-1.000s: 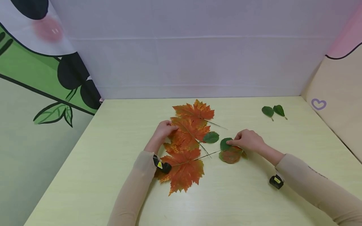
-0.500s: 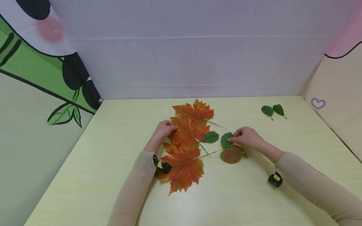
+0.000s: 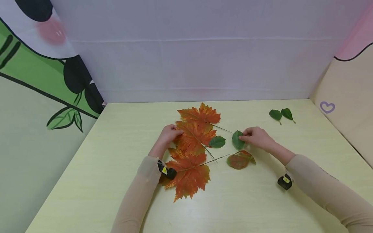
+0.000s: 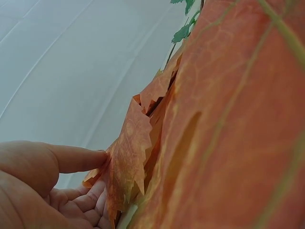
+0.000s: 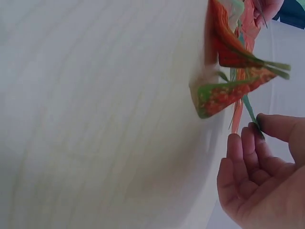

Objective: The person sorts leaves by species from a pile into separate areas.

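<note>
Three orange maple leaves lie in a column on the table: a far one [image 3: 201,114], a middle one [image 3: 192,136] and a near one [image 3: 190,174]. My left hand [image 3: 169,135] pinches the left edge of the middle maple leaf between thumb and fingers, as the left wrist view shows close up. My right hand [image 3: 257,139] pinches a small green leaf [image 3: 237,139] by its edge, just above the table. Another green leaf [image 3: 217,141] rests against the right side of the middle maple leaf. Below the right hand lies a reddish-green leaf pair [image 3: 239,160].
Two more green leaves [image 3: 275,115] lie at the table's back right. A pale cloth wall [image 3: 204,71] stands behind the wooden table [image 3: 96,181], with patterned side panels left and right. Long thin stems of the maple leaves point rightward.
My right hand has moved away from me and slightly right with the green leaf, off the reddish-green leaves, uncovering more of them. My left hand stays in place.
</note>
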The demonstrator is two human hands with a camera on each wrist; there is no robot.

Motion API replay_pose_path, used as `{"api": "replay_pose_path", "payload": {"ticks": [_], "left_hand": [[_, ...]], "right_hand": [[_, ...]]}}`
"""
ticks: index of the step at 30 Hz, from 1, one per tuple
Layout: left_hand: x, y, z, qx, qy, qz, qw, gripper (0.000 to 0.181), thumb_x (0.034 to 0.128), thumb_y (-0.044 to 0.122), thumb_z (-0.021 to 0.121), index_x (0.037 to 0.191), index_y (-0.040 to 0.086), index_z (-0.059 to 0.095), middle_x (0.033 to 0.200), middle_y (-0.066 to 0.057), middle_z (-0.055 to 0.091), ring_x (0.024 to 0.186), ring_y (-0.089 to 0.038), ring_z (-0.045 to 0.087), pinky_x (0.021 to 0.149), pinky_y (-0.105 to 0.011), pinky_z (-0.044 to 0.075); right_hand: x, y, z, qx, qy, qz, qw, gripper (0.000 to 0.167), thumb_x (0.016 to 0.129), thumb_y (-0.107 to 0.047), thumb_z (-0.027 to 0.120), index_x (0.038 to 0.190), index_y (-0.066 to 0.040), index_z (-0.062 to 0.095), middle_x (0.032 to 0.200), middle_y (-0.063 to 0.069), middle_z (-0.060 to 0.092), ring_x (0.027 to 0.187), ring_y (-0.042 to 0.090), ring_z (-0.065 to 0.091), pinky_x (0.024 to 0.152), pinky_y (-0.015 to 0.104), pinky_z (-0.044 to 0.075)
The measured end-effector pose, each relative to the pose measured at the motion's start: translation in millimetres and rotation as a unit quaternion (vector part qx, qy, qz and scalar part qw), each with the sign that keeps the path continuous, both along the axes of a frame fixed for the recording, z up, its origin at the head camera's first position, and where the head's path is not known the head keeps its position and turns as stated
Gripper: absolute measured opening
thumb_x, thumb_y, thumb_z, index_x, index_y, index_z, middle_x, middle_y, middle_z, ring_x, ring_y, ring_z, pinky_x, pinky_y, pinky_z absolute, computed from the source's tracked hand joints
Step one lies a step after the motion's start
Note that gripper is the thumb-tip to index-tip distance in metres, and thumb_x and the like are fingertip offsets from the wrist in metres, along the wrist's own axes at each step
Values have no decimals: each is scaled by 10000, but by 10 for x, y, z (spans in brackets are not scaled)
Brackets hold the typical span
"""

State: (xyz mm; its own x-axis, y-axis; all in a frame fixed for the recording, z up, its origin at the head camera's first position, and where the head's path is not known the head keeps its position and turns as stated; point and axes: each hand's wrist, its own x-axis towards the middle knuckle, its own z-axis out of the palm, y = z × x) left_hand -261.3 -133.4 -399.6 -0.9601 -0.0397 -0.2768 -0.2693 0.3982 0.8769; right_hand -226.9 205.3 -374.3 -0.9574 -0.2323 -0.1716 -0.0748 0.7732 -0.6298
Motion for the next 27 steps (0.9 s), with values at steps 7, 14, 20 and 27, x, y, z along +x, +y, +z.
{"api": "replay_pose_path", "payload": {"ticks": [7, 14, 20, 27], "left_hand": [[-3, -4, -14, -30, -49, -18, 10000, 269, 850, 162, 621, 779, 80, 374, 716, -38, 318, 657, -182, 362, 592, -288, 312], [-21, -6, -36, -1, -29, -30, 10000, 277, 848, 161, 622, 777, 84, 365, 717, -39, 311, 652, -184, 352, 592, -293, 305], [-41, -8, -57, -1, -11, -21, 10000, 278, 846, 156, 625, 768, 83, 369, 708, -36, 314, 648, -181, 356, 590, -292, 307], [-52, -5, -53, -1, -10, -29, 10000, 289, 846, 148, 625, 757, 85, 357, 696, -34, 308, 634, -178, 345, 579, -291, 300]], "right_hand": [[-66, 65, 13, -29, 296, -23, 9996, 242, 887, -209, 550, 980, 10, 594, 886, 108, 601, 778, 201, 534, 652, 276, 411], [-169, 207, 4, -106, 467, 39, 9988, 272, 914, -178, 514, 1069, 44, 545, 934, 160, 596, 662, 179, 589, 611, 277, 454], [-254, 337, -31, 69, 686, -212, 9974, 325, 917, -203, 523, 1122, 50, 533, 971, 184, 591, 660, 190, 594, 610, 280, 448], [-321, 435, -43, 395, 923, -526, 9936, 345, 900, -263, 551, 1078, 32, 565, 995, 204, 590, 834, 299, 576, 772, 443, 411]]}}
